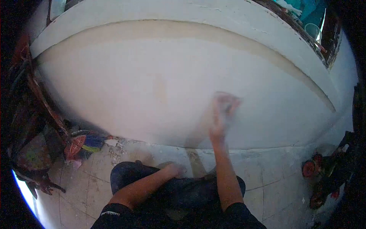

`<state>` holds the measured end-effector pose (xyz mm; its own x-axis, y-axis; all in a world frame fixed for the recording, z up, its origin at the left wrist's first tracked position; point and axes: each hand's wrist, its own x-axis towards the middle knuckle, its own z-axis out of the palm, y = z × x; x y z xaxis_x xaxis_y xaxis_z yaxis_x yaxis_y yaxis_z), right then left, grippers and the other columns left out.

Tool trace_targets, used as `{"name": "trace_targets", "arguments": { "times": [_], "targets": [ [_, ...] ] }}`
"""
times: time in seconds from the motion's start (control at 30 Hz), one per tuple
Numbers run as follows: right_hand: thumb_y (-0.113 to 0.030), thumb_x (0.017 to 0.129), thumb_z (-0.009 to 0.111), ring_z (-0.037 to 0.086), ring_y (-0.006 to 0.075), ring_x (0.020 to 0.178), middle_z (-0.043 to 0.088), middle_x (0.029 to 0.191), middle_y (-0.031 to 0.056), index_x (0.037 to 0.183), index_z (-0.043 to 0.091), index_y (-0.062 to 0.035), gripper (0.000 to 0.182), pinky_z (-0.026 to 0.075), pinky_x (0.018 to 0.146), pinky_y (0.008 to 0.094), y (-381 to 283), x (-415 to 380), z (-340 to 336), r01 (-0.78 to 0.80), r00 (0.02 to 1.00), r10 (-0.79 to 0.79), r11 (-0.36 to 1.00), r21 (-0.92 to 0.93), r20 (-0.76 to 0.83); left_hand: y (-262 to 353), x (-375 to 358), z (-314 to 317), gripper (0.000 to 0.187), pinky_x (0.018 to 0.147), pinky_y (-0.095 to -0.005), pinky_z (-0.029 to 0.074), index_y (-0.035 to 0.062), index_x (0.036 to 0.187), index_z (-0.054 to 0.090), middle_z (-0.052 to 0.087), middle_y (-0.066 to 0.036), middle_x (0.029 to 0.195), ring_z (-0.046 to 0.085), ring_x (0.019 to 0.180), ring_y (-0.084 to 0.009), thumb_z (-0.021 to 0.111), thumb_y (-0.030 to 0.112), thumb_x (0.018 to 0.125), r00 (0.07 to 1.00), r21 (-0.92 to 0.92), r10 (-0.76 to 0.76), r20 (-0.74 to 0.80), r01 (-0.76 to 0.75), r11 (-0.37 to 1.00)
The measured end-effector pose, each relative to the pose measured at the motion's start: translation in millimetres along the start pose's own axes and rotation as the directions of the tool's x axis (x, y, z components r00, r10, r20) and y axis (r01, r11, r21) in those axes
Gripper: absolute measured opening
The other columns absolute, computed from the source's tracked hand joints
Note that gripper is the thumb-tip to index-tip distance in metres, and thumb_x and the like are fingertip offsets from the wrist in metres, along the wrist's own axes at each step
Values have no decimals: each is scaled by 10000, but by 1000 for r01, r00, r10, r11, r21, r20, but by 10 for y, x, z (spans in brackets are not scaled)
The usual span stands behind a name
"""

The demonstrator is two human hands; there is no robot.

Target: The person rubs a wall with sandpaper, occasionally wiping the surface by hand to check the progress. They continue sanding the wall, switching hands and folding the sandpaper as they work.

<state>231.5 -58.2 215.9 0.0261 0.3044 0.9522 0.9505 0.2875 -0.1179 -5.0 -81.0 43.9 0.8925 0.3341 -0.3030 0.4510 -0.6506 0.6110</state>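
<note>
My right hand [224, 108] is raised against the white wall [160, 76], right of its middle, smeared by motion. Its fingers look curled in, and what they hold, if anything, I cannot make out. A faint tan streak marks the wall to the left of this hand. Low in front of me, my left hand [175, 170] rests by my folded legs [127, 173]; its fingers are blurred.
A ledge [183, 9] curves over the wall's top, with a clear cup [312, 30] at upper right. Coloured cloth or bags [85, 145] lie on the tiled floor [248, 168] at left, near dark clutter. A dark object with a red round part [310, 168] stands at right.
</note>
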Motion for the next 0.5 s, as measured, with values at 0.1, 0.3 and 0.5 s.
{"name": "trace_targets", "arguments": {
  "times": [0.1,0.3,0.5],
  "targets": [
    [-218,1059,485,98,445,1546,350,1623,166,1496,490,-44,470,49,1255,553,-152,47,-111,-88,924,98,995,-45,369,-308,170,243,285,881,-466,549,119,1152,693,712,-128,1118,693,1033,-326,591,220,906,998,-70,62,23,-60,996],
    [-128,1041,460,155,396,1549,312,1638,182,1533,414,-17,507,65,1262,520,534,351,-615,-263,946,220,950,-169,-238,-137,97,103,283,858,-452,552,112,1148,691,716,-120,1113,702,1008,-294,589,243,920,999,-120,26,47,-21,993],
    [-262,1094,398,86,382,1561,302,1643,174,1550,380,-18,518,76,1261,516,266,188,-279,-444,842,417,896,0,-341,-247,114,268,270,874,-463,552,117,1109,715,718,-120,1111,694,1018,-314,617,269,909,1000,-29,5,-30,-6,1000]
  ]
}}
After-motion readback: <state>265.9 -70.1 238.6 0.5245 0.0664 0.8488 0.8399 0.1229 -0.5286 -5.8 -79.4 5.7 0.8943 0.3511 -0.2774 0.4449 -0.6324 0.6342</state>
